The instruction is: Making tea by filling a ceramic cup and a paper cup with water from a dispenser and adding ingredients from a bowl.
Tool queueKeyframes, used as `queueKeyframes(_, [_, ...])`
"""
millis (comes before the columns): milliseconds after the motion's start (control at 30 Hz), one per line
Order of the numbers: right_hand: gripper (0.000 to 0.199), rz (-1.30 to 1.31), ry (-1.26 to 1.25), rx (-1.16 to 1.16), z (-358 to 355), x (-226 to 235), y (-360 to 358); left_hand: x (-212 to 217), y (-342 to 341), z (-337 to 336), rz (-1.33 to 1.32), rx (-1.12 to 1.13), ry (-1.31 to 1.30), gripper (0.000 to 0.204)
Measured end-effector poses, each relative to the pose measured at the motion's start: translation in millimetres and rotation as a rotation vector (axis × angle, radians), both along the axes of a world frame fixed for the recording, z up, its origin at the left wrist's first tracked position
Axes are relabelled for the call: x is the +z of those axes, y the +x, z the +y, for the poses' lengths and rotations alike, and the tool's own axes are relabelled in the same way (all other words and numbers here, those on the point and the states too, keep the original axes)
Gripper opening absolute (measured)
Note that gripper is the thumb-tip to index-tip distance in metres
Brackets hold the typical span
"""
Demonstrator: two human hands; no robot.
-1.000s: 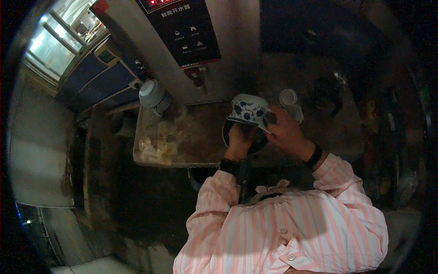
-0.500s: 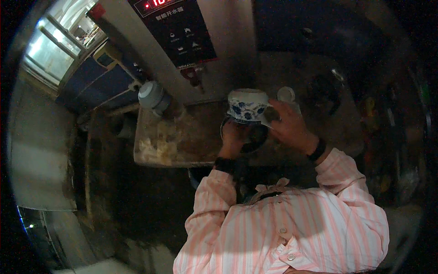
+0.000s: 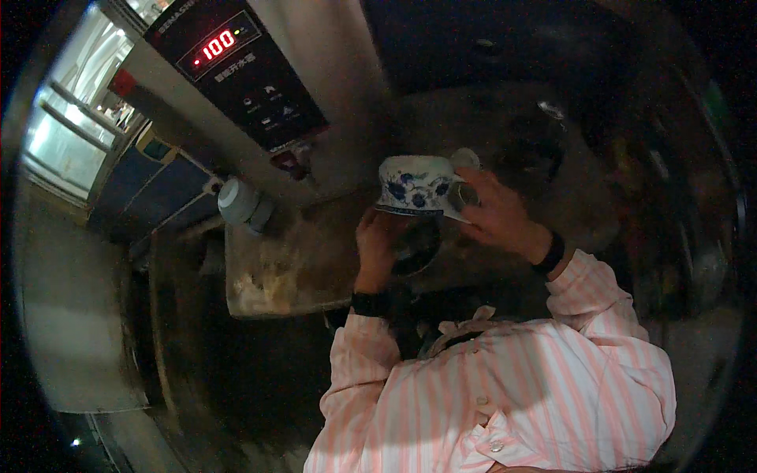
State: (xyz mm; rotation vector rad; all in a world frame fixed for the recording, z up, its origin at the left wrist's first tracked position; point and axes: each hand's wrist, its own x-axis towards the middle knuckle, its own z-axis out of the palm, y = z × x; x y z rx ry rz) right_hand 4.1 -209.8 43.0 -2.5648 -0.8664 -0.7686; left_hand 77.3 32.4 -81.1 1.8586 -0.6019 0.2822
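Pale-grey rounded container (image 3: 244, 206) by the brown bench (image 3: 292, 272); left hand (image 3: 377, 239) under the blue-flowered white pot (image 3: 416, 187), can't tell if it's gripping. Pot's lifted, not set down yet, right hand's (image 3: 505, 217) fingers clutching its handle side.

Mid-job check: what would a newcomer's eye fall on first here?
Probably the glowing red display at upper left, on the metal machine. Next, near the centre, the blue-flowered white vessel, with the right hand at its right side and the left hand at its lower left edge.
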Motion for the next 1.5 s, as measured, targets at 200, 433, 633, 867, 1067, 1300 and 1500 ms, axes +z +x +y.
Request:
queueKeyframes(200, [0.026, 0.197, 0.545, -0.194, -26, 5, -9, 30, -14, -8, 0.707, 0.028, -0.61, 0.035])
queueKeyframes(433, [0.027, 0.501, 0.936, -0.386, -131, -44, -65, 28, -33, 6, 0.64, 0.11, -0.361, 0.036])
queueKeyframes(633, [0.025, 0.763, 1.281, -0.519, -154, -137, -101, 37, -24, -43, 0.338, 0.156, 0.235, 0.03])
queueKeyframes(867, [0.029, 0.934, 1.509, -0.465, -152, -175, -98, 6, 16, -138, -0.082, 0.133, 0.658, 0.038])
queueKeyframes(1067, [0.027, 1.111, 1.585, -0.491, -148, -164, -86, -14, 33, -162, 0.101, 0.035, 0.822, 0.034])
queueKeyframes(1300, [0.027, 1.089, 1.569, -0.464, -156, -175, -77, -22, 30, -168, -0.204, 0.177, 0.612, 0.021])
queueKeyframes(1500, [0.028, 1.089, 1.546, -0.44, -164, -180, -75, 31, -1, -204, 0.102, 0.045, 0.27, 0.013])
